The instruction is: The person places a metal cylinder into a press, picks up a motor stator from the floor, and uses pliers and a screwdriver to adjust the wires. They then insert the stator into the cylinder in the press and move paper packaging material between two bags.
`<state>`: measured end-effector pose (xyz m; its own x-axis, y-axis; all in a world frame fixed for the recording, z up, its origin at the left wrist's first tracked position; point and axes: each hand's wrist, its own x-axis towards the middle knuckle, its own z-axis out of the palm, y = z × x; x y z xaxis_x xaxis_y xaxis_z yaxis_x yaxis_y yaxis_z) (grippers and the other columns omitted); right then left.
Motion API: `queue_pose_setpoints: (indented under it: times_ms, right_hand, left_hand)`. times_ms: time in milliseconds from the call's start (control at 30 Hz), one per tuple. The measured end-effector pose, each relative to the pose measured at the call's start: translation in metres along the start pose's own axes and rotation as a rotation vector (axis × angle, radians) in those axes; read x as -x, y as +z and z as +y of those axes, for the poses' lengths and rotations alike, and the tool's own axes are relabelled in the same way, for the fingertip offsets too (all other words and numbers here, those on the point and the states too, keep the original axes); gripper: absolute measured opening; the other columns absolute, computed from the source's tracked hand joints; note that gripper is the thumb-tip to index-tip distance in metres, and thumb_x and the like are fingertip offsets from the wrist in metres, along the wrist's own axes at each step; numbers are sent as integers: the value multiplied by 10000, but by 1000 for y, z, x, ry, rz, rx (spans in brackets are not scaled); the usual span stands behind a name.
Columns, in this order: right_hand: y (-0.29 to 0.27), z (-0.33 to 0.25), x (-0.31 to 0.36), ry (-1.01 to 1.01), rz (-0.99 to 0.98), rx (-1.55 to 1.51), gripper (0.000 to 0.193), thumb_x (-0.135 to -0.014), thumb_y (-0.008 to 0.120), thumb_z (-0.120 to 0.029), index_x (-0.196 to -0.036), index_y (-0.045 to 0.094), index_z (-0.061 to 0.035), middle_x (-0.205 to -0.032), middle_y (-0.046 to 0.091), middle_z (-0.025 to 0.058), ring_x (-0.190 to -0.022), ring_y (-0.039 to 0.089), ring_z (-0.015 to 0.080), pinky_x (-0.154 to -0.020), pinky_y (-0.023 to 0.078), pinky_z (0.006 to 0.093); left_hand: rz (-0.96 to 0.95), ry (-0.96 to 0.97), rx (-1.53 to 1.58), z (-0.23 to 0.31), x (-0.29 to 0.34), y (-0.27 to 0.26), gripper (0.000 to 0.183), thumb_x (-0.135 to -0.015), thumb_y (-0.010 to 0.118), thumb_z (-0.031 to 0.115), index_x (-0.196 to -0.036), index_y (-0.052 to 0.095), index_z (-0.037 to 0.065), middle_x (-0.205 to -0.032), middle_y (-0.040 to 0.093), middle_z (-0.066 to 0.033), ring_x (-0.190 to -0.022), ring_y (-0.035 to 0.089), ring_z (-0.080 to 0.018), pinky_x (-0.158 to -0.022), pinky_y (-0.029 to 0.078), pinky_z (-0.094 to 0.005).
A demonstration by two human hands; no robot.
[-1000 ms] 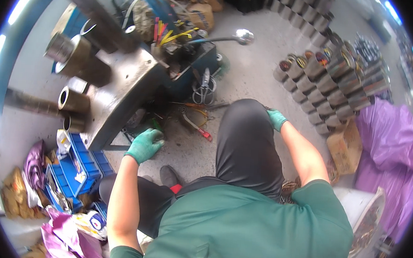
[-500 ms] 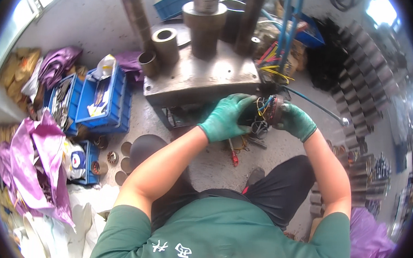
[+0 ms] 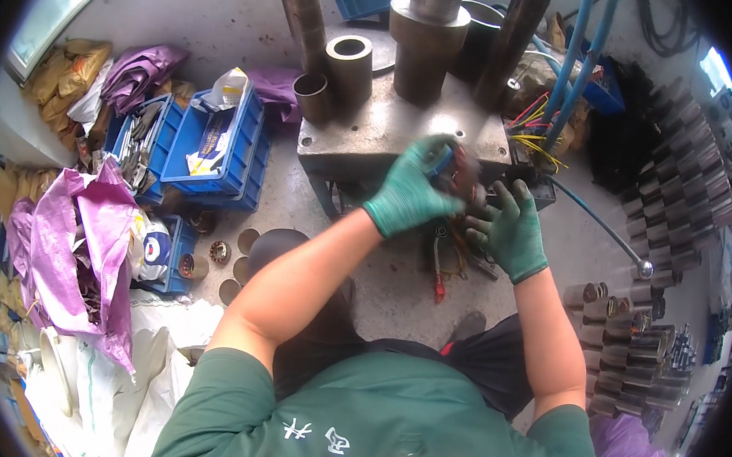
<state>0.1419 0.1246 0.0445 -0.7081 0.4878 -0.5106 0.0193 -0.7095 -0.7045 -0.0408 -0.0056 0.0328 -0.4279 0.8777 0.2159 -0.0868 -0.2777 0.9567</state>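
My left hand (image 3: 417, 188), in a green glove, is closed round a wound motor stator (image 3: 465, 178) with coloured wires. The stator is blurred and sits in front of the steel press table (image 3: 364, 137). Just right of it, my right hand (image 3: 510, 230), gloved in green too, has its fingers spread and grips nothing. Below the hands, a red-tipped tool (image 3: 439, 289) and some wiring show in part near the table's foot; the hands hide the rest.
A thick steel ram (image 3: 428, 42) stands over the table between columns, beside a hollow steel cylinder (image 3: 349, 66). Blue crates (image 3: 217, 167) and a purple sack (image 3: 68, 242) lie left. A ball-ended lever (image 3: 644, 268) juts out right, near stacked metal cylinders (image 3: 684, 174).
My right hand has let go of the stator and opened beside it. My left hand keeps the stator, now tilted and raised against the table's edge. The view has shifted left.
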Motion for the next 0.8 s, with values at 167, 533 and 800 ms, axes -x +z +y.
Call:
queue_pose_setpoints:
  times_ms: [167,533,800]
  right_hand:
    - [-28,10,-14,-32,127,14,733,-948,635,-624,-1535,460,-222,-1208,615,97,-833,662,262,-686,545,378]
    - [-21,8,3,26,-163,-294,393,-993,599,-495,-1296,624,-245,-1092,655,-24,-667,498,138,-571,379,278]
    - [-8,2,13,-127,-393,-285,517,-1015,564,-407,-1461,551,-145,-1173,682,37,-675,528,98,-571,455,261]
  left_hand:
    - [490,234,-1205,7,-38,-79,798,-605,916,151,-1354,643,105,-1196,688,-165,-1171,658,-322,-1035,559,-447]
    - [516,409,-1494,-3,-37,-77,695,-797,840,278,-1432,611,114,-1370,601,-175,-1299,544,-388,-1098,474,-512]
    - [-78,475,-748,3,16,10,1100,-618,953,207,-1577,430,76,-1487,501,-207,-1374,491,-409,-1186,417,-484]
